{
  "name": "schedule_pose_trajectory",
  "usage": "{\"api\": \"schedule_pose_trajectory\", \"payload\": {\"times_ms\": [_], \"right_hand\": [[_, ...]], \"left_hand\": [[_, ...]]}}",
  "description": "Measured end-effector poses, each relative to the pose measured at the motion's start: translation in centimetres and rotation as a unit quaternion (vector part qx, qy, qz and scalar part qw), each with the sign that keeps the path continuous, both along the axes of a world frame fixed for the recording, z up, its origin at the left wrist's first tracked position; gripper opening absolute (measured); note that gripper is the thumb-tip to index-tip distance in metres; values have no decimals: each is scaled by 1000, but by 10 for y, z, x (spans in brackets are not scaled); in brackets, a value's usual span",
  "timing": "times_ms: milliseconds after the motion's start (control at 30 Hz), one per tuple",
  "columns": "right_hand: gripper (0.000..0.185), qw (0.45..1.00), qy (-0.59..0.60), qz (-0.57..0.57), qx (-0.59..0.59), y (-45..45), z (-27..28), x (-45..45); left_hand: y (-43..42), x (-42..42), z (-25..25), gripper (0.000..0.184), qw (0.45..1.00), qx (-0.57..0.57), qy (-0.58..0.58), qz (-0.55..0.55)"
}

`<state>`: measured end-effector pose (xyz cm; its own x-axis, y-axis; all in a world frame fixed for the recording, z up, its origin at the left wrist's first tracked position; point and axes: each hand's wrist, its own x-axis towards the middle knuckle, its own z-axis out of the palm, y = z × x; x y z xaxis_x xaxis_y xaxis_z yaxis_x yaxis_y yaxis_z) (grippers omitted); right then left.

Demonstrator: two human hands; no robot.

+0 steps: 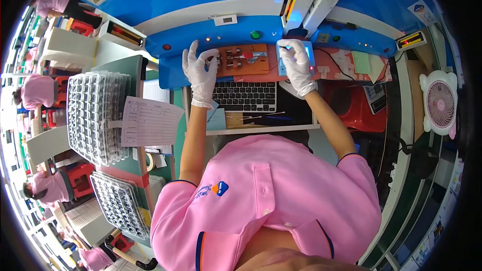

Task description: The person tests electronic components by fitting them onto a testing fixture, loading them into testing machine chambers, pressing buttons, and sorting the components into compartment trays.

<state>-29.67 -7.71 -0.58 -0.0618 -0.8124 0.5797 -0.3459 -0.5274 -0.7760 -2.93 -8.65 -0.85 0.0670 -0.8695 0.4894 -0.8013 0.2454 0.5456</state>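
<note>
Gloves point(203, 95), white, on left hand point(202, 70) and right hand point(298, 66). Left: fingers bent, thumb and index curving toward each other, at left end of orange fixture board point(257, 69); cannot tell if touching it or gripping something small. Right: fingers curled in toward thumb, over light-blue device point(310, 56); contact or grip, cannot tell. Fixture board lies between the hands on blue worktop point(171, 70), metal clamps point(231, 63) on it, thin wire at its right end. Pink mat point(345, 58) extends right of right hand, pale green note point(360, 63) on it. Keyboard point(245, 95) between the wrists, nearer the body. Green button point(256, 34) and small digital display point(226, 19) beyond the hands. Stacked clear plastic trays point(94, 115) and paper form point(152, 123) left of left hand, form nearer. Red stool point(349, 113) right of right forearm; pink-and-white fan point(440, 100) well right of right hand.
</note>
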Motion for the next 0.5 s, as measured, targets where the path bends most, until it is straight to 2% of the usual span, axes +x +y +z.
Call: {"api": "schedule_pose_trajectory", "payload": {"times_ms": [100,133,233,400,500], "right_hand": [[21,976,-164,13,144,1,-5,-11],[21,975,-165,13,146,2,-3,-10],[17,935,-317,4,158,3,10,-2],[14,905,-405,-14,128,-3,-4,-24],[14,856,-505,15,106,-8,-13,-36]], "left_hand": [[-1,-3,-3,20,1000,0,10,1],[0,-4,-5,20,1000,1,15,2],[0,-6,-7,21,1000,1,31,-2],[1,-4,-13,24,998,28,55,-12],[2,-5,-11,26,999,22,47,-9]]}}
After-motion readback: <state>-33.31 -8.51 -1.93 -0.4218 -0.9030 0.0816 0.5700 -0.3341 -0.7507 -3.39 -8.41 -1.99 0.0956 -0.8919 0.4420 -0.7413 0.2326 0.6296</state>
